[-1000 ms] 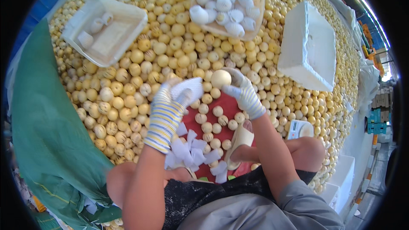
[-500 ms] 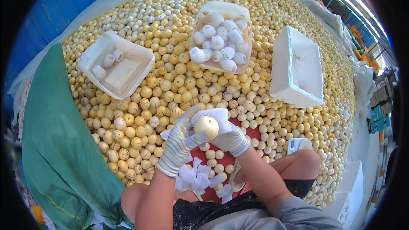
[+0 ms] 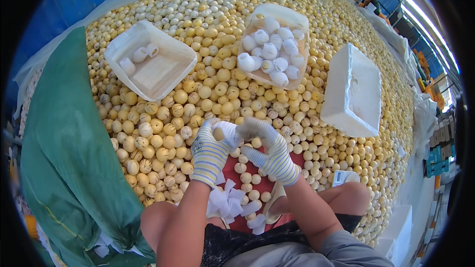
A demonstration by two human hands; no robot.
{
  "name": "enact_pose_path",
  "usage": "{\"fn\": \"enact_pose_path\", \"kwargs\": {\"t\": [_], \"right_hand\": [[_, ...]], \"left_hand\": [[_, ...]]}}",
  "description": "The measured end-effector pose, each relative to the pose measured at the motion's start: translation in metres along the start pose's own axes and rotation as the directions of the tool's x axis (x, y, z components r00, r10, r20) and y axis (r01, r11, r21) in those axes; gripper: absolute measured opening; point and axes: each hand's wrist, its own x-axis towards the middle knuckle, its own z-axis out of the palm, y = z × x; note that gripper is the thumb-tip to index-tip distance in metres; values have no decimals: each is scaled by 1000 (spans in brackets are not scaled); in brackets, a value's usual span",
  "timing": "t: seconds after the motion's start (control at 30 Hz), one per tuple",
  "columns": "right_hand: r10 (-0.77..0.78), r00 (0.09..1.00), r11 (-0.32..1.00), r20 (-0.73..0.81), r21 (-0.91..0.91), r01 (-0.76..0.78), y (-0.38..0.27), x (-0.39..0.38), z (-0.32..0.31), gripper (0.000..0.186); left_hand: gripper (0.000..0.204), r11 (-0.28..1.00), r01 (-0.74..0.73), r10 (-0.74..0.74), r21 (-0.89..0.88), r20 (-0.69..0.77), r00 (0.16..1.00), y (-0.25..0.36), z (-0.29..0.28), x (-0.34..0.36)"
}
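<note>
Step in hand looks like sleeving: one fruit [image 3: 218, 135] going into a white foam net sleeve [image 3: 228, 131]. Left hand [image 3: 210, 154] is wrapped around the sleeve and the fruit in it, gripping from the left. Right hand [image 3: 269, 151] grips nothing that I can see: fingers curved, thumb spread well away from them, fingertips blurred at the sleeve's right end. Can't tell if they touch it. Next move, my read: left hand keeps its hold while the right squares up the net end, then the piece needs a place with the other sleeved ones in the middle tub [image 3: 293, 19], ahead of the hands and a bit right. Fruit sits between the two hands, nearer the left, over the near edge of the pile [image 3: 163, 154]. Looks: only a pale yellow patch shows by the left fingers, the rest is under white mesh or glove. Sleeve seems bunched, its right end soft in the blur. Can't judge marks or fit. Spare sleeves [image 3: 226, 201] lie flat in a heap, just below the left hand.
</note>
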Motion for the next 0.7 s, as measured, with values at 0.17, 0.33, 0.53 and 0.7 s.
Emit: {"fn": "enact_pose_path", "kwargs": {"t": [0.17, 0.33, 0.53, 0.7], "right_hand": [[63, 971, 995, 232, -92, -43, 39, -6, 25, 80], [631, 772, 712, 79, 335, -617, 125, 27, 53, 60], [428, 861, 672, 274, 540, -506, 57, 138, 78, 48], [503, 825, 815, 255, -457, -356, 161, 37, 83, 33]], "left_hand": [[43, 918, 64, -97, 391, 64, 993, 2, -7, -15], [50, 980, -125, 89, -156, -223, 971, -6, -16, 0], [43, 897, -88, -76, -434, -346, 935, 29, -59, -9], [39, 892, -106, -45, -440, -320, 946, 36, -56, -7]]}}
